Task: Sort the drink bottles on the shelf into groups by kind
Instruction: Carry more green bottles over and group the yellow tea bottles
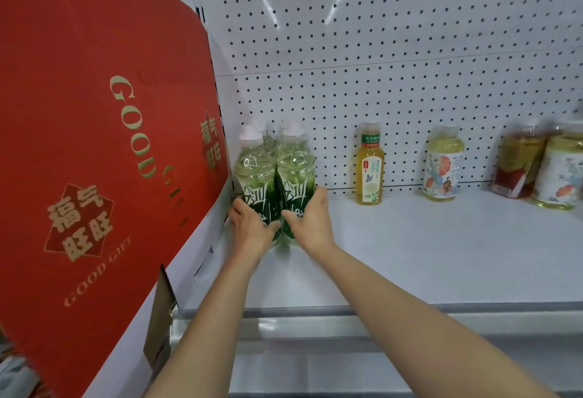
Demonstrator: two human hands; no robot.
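Several green-labelled bottles with pale caps stand tight together at the shelf's back left corner. My left hand (250, 227) grips the front left green bottle (254, 170) near its base. My right hand (310, 219) grips the front right green bottle (296, 167) the same way. Two more of that kind show behind them. To the right stand a slim yellow tea bottle (369, 165) and a yellow bottle with a white floral label (441, 165), each alone. At the far right are a reddish bottle (517, 164) and another floral-label bottle (560, 173), touching.
A large red gift box (94, 145) leans over the shelf's left end, right beside the green bottles. A white pegboard wall (378, 50) backs the white shelf (410, 255). A metal rail (347, 315) runs along the shelf's front edge.
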